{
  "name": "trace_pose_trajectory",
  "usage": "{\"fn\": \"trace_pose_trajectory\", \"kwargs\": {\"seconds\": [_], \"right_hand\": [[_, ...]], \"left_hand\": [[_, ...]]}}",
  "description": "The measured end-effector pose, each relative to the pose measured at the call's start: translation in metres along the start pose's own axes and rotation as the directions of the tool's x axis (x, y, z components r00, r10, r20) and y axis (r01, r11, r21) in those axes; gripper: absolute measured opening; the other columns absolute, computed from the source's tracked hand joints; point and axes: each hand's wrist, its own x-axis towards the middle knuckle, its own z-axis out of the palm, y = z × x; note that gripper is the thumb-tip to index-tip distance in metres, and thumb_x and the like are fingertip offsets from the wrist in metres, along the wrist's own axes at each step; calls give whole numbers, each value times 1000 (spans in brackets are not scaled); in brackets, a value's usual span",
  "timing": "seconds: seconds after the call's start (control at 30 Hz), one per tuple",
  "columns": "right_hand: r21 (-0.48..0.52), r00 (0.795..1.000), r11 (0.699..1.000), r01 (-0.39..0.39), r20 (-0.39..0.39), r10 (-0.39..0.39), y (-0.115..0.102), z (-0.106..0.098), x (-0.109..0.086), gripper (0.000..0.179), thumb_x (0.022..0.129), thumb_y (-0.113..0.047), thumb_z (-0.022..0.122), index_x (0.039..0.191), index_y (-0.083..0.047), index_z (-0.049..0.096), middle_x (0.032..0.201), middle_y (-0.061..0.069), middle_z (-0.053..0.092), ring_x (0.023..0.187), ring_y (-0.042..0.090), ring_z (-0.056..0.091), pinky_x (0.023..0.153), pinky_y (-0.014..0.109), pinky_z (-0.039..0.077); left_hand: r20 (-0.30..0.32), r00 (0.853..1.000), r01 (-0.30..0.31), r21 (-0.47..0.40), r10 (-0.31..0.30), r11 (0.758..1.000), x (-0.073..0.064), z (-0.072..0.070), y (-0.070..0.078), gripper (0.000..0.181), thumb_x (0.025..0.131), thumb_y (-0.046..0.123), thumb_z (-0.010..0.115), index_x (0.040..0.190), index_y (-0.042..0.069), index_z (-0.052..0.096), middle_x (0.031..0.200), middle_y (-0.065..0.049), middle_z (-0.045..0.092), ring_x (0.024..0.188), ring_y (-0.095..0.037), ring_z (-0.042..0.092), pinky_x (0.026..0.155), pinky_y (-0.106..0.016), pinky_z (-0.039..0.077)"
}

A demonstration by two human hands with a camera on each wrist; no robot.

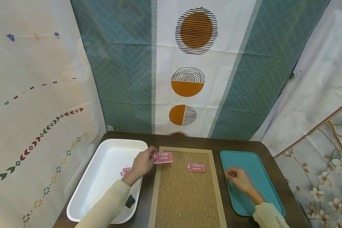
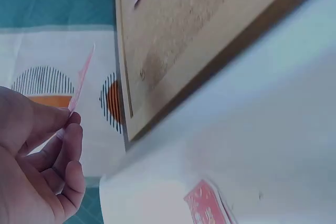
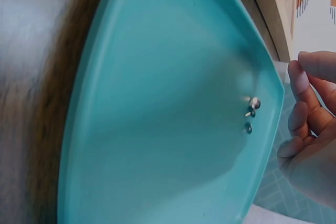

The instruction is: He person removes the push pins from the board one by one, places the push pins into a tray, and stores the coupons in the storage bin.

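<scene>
My left hand (image 1: 143, 161) pinches a pink coupon card (image 1: 163, 157) between thumb and fingers, over the upper left edge of the corkboard (image 1: 185, 196). In the left wrist view the card (image 2: 81, 80) shows nearly edge-on. Another pink coupon (image 1: 196, 167) is on the board at the upper right, with a small pin-like spot at its top edge. Over the teal tray (image 1: 253, 161), my right hand (image 1: 240, 180) brings thumb and index fingertips together. A tiny bright speck at those fingertips looks like a thumbtack, mostly hidden. Several metal thumbtacks (image 3: 254, 103) lie in the tray.
To the left stands a white tray (image 1: 102, 177) with more pink coupons (image 2: 206, 203), partly behind my left arm. All stand on a dark brown table (image 1: 216, 145). Patterned cloth (image 1: 125, 63) hangs behind and at both sides.
</scene>
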Motion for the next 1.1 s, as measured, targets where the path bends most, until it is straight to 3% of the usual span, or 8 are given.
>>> {"fn": "trace_pose_trajectory", "kwargs": {"seconds": [0.23, 0.47, 0.67, 1.1], "right_hand": [[-14, 999, 1000, 28, -38, -28, 8, -6, -2, 7, 88, -8, 83, 93, -6, 79, 88, 0, 76, 77, 6, 58, 70, 29, 47], [-2, 999, 1000, 14, -45, -14, 16, -14, -3, 5, 91, -6, 80, 95, -5, 79, 87, 2, 77, 71, 5, 56, 62, 27, 46], [-6, 999, 1000, 10, -50, -11, 24, -18, -4, 9, 92, -11, 81, 93, -2, 78, 84, 2, 76, 70, 4, 55, 62, 27, 45], [-30, 998, 999, -34, -50, 32, 35, -20, -5, 9, 94, -13, 79, 95, -4, 79, 89, 3, 77, 74, 8, 57, 62, 28, 46]], "left_hand": [[-16, 999, 38, 43, -38, 998, -1, -14, -18, 32, 97, 11, 74, 128, 11, 66, 99, -11, 75, 70, -16, 63, 55, -28, 49], [-47, 995, 92, 66, -89, 994, -5, -28, -31, 33, 98, 12, 74, 130, 14, 65, 101, -11, 76, 78, -20, 67, 65, -33, 55], [-40, 992, 118, 64, -116, 991, -10, -32, -38, 34, 99, 14, 74, 131, 15, 64, 106, -11, 77, 82, -21, 69, 74, -39, 62], [-40, 987, 161, 101, -158, 982, -15, -38, -57, 35, 98, 12, 73, 132, 13, 63, 110, -14, 77, 90, -27, 73, 81, -46, 61]]}}
